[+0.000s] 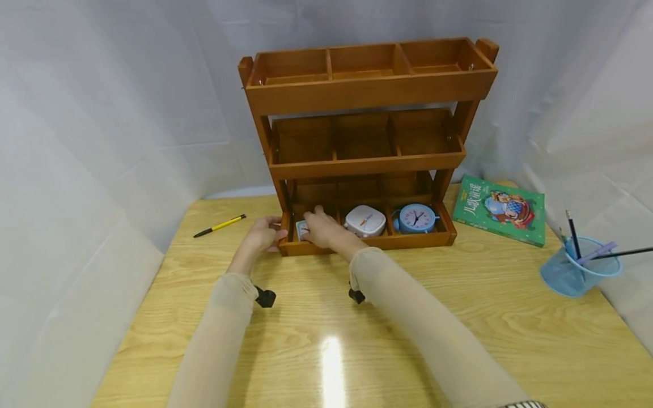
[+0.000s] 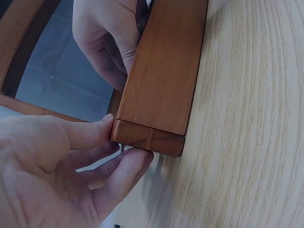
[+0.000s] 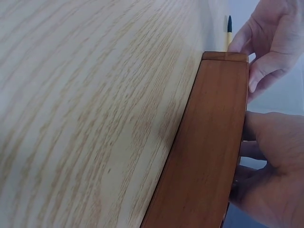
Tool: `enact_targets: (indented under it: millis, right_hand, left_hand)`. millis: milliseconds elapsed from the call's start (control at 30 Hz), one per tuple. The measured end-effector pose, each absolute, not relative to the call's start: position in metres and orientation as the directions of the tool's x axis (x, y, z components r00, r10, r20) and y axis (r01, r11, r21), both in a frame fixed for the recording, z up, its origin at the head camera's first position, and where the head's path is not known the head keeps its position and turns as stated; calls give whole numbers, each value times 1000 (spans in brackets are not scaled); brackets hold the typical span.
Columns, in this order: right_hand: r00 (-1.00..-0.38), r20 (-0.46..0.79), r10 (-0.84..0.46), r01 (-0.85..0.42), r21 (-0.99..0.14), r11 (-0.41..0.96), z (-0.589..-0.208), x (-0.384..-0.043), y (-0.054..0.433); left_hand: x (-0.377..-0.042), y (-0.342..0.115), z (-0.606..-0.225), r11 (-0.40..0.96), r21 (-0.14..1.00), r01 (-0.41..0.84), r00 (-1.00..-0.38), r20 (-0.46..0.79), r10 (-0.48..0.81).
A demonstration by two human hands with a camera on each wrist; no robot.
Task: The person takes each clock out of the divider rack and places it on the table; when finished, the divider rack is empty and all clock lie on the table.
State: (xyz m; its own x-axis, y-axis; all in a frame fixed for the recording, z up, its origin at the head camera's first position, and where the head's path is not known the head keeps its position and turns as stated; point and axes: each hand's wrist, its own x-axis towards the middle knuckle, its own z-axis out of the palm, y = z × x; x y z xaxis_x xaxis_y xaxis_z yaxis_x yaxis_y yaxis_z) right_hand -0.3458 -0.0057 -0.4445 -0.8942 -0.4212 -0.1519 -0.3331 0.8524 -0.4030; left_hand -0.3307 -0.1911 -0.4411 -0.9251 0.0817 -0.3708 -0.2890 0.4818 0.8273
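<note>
A brown wooden three-tier shelf (image 1: 372,96) stands at the back of the table. My left hand (image 1: 262,233) pinches the front left corner of its bottom tier, thumb on the inner side, fingers outside, as the left wrist view shows. My right hand (image 1: 326,229) reaches down into the left compartment of that tier. Its fingers are bent around a small light-blue and white square item (image 1: 301,229), mostly covered by the hand. Beside it, in the middle compartment, sits a white rounded clock-like object (image 1: 365,221). A blue alarm clock (image 1: 415,219) stands in the right compartment.
A yellow and black pen (image 1: 219,225) lies left of the shelf. On the right are a green picture book (image 1: 500,209) and a blue mesh pen cup (image 1: 576,272) with pencils sticking out. White cloth (image 1: 127,113) hangs behind the wooden table (image 1: 306,317).
</note>
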Motion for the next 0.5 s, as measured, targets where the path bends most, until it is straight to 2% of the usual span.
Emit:
enact_targets:
  millis: [333,500]
  right_hand:
    - [-897,-90,-433,-360,-418,834,-445,-347,-5]
    - [-894,-64,-444,-366,-469,804,-450,-349,-4]
  left_hand:
    - [-330,-191,-438,480,827,-292,-925,-372,79]
    - [-327,-192,-438,489,823,-290,-923,-376,86]
